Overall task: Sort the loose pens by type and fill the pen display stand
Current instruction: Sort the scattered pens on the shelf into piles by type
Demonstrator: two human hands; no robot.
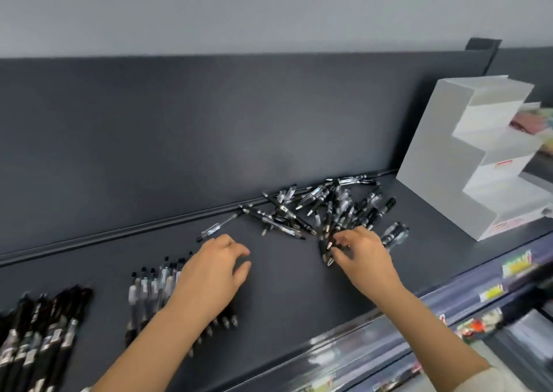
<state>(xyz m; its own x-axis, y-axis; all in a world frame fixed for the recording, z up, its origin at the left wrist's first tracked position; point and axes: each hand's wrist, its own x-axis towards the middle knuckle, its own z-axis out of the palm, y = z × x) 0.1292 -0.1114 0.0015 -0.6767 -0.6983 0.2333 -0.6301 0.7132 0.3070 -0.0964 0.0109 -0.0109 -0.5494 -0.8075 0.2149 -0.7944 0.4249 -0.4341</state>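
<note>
The shelf (pixel 284 287) is dark grey with a flat matt finish, smooth like painted metal, and its back panel (pixel 209 122) wears the same dull coat. The display stand (pixel 434 158) is smooth matt white; card or plastic, I cannot tell. Left of the stand, the loose pens (pixel 329 206) are plastic, with glossy black grips and clear shiny barrels. Further left of it, the sorted pens (pixel 149 287) show the same glossy plastic. Below the stand, the shelf's front strip (pixel 344 349) is clear glossy plastic catching the light. The wall (pixel 239 8) above is matt pale grey.
</note>
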